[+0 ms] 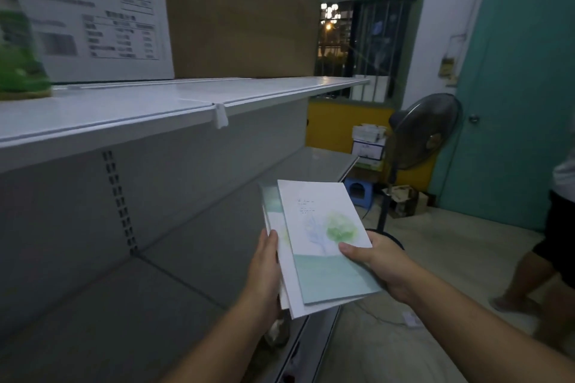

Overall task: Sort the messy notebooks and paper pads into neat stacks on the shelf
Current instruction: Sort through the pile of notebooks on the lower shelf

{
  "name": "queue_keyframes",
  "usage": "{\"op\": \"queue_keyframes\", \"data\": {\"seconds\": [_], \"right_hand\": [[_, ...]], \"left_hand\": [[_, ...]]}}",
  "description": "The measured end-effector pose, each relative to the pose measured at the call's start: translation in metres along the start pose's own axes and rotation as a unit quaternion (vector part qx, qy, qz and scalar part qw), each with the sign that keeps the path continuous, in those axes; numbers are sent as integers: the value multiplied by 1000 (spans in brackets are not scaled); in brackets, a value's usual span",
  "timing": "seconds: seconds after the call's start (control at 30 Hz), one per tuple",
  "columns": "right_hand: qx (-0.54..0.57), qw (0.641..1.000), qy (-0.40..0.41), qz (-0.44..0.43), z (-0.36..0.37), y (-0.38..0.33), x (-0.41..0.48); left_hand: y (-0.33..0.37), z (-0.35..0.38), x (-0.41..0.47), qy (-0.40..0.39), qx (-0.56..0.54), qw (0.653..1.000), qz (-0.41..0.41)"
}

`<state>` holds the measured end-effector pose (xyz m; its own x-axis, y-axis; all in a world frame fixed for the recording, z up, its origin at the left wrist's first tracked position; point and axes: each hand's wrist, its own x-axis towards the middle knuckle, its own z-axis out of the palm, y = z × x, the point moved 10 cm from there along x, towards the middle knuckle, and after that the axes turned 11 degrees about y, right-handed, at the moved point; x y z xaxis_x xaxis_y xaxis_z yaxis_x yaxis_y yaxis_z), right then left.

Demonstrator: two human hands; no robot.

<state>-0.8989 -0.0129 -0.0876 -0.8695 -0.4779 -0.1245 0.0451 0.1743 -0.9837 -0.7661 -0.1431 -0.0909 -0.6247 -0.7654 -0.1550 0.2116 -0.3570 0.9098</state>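
A small bundle of notebooks (323,246), pale covers with a green tree motif on the top one, is held in the air in front of the shelving, above the near right edge of the lower shelf (130,305). The left hand (264,270) clasps the bundle's left edge, thumb lying along the cover and the fingers wrapped underneath, out of sight; the right hand (379,267) grips the right side, thumb pressed on the top cover near the tree and the fingers closed beneath. The covers are fanned out of line, the top one skewed to the right of those under it, so the bundle is not yet squared. The lower shelf shows no stack on the part in view, and something dark and blurred sits at its near edge under the left forearm, too unclear to name. The upper shelf (155,109) carries a large cardboard box (239,25) and a blurred green item (18,62) at the far left, but no notebooks. By this, the sorting looks to be at an early stage: the notebooks are gathered in hand, while aligning them and setting them down as a neat stack remains. To the right stand a pedestal fan (420,134) and another person (547,236) by the teal door (513,71).
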Motion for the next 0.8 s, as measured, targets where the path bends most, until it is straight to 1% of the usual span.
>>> {"op": "queue_keyframes", "data": {"seconds": [0.07, 0.2, 0.33, 0.43, 0.57, 0.63, 0.67, 0.73, 0.8], "right_hand": [[5, 1000, 18, 16, -9, 4, 23], [22, 998, 43, 30, -38, 12, 65], [7, 998, 45, 31, -73, 22, 105], [-30, 999, 6, 30, -94, 19, 143], [-99, 991, -81, 23, -114, 0, 195], [-130, 986, -99, 22, -126, -8, 223], [-142, 986, -89, 18, -135, -10, 239], [-157, 987, -35, -2, -157, -15, 269], [-127, 992, 28, -10, -183, -14, 296]], "left_hand": [[-5, 13, 25, -17, 6, 1000, -16], [-11, 43, 69, -42, 53, 998, 15], [-33, 70, 101, -61, 73, 995, -14], [-47, 94, 126, -69, 89, 993, -43], [-63, 125, 160, -100, 136, 979, -111], [-66, 143, 178, -101, 146, 977, -118], [-66, 153, 188, -93, 146, 979, -108], [-63, 173, 209, -66, 128, 986, -78], [-66, 187, 231, -13, 81, 994, -68]]}}
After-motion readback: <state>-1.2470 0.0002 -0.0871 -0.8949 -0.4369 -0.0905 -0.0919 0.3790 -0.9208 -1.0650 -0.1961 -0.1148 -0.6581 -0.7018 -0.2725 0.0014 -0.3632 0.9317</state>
